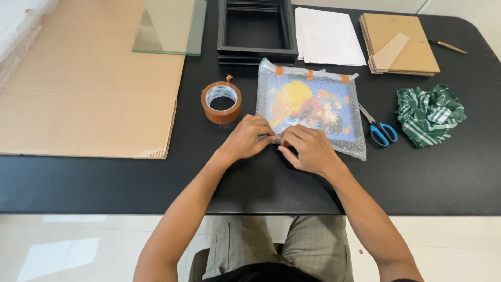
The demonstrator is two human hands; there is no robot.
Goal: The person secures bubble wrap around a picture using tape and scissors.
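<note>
At table centre, our left hand (246,138) and right hand (309,149) pinch the near edge of the bubble-wrapped picture (310,104); far edge taped already, near edge unsealed, tape roll (221,102) alongside.

One head-worn camera looks steeply down from close above (slightly behind) the left hand (249,138) and right hand (308,149).
</note>
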